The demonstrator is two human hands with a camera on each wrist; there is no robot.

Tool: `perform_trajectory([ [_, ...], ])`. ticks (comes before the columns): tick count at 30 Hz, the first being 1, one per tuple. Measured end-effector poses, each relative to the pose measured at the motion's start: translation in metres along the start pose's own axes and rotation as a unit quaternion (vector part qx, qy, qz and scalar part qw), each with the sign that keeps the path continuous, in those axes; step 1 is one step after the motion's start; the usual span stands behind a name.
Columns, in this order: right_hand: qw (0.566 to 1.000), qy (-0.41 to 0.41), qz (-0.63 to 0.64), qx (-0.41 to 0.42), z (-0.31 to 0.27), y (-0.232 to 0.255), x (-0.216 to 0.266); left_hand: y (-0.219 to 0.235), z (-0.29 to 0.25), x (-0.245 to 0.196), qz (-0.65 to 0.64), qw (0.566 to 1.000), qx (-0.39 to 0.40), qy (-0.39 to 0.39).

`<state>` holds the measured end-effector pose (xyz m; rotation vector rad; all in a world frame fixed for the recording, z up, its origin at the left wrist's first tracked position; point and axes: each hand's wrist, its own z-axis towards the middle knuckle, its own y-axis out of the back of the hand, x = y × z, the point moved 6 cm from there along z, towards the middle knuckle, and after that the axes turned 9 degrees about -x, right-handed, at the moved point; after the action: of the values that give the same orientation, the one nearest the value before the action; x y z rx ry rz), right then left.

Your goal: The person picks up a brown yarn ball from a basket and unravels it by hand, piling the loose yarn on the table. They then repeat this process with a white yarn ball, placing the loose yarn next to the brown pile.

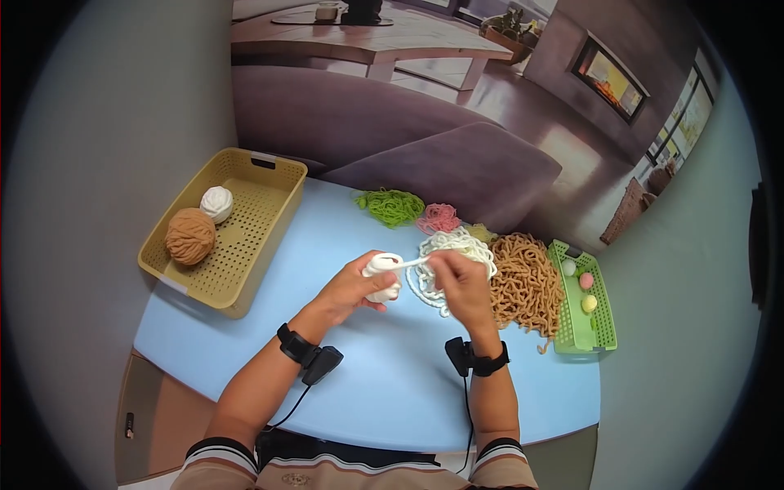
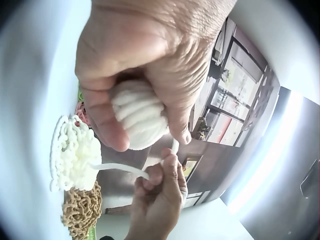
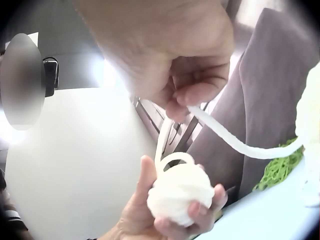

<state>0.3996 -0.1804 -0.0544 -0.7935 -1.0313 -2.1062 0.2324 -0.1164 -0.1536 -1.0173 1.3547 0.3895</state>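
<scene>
A partly wound white yarn ball (image 1: 382,278) is gripped by my left hand (image 1: 349,287), thumb and fingers curled round it. In the left wrist view the ball (image 2: 138,114) shows thick parallel wraps. My right hand (image 1: 462,287) pinches the white strand, which runs taut to the ball in the head view. In the right wrist view a small loop stands up from the ball (image 3: 181,192), and the strand (image 3: 230,139) hangs from my right fingers towards the loose white yarn pile (image 1: 449,245).
An olive basket (image 1: 269,237) at the left holds a brown ball (image 1: 191,236) and a white ball (image 1: 216,204). Green (image 1: 392,207), pink (image 1: 439,218) and brown yarn (image 1: 527,282) piles lie along the back and right. A green basket (image 1: 576,327) with small balls stands far right.
</scene>
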Motion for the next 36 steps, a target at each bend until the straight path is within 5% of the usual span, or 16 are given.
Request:
perform_trajectory([
  [5,0.964,-0.010,0.042,-0.263,0.023,0.069,-0.043,-0.006,-0.003,-0.001,0.030,0.999,0.009,0.006],
  [6,0.969,-0.058,0.015,-0.239,0.028,0.081,-0.066,-0.006,-0.002,-0.002,0.015,1.000,0.006,0.004],
  [9,0.932,0.091,-0.276,-0.218,0.029,0.090,-0.094,-0.006,-0.002,-0.005,-0.071,0.997,0.008,0.021],
  [10,0.958,0.015,-0.247,-0.146,0.028,0.082,-0.069,-0.006,-0.003,-0.007,-0.088,0.996,0.017,0.020],
  [15,0.995,-0.019,0.028,0.089,0.011,-0.001,-0.021,-0.011,-0.005,-0.008,-0.050,0.998,0.032,-0.004],
  [18,0.989,0.043,0.049,0.132,-0.002,-0.027,-0.002,-0.012,-0.009,-0.009,0.022,0.999,0.033,-0.014],
  [21,0.989,-0.012,0.025,0.146,-0.004,-0.032,-0.020,-0.012,-0.010,-0.010,0.033,0.999,0.025,-0.017],
  [25,0.990,-0.049,0.066,0.117,-0.002,-0.022,-0.019,-0.016,-0.011,-0.010,0.027,0.998,0.047,-0.015],
  [31,0.964,-0.054,0.191,-0.176,0.020,0.035,-0.040,-0.006,-0.005,-0.010,-0.017,0.999,0.022,-0.019],
  [36,0.956,-0.097,0.131,-0.245,0.034,0.070,-0.104,-0.009,-0.004,-0.005,-0.022,1.000,0.007,-0.019],
])
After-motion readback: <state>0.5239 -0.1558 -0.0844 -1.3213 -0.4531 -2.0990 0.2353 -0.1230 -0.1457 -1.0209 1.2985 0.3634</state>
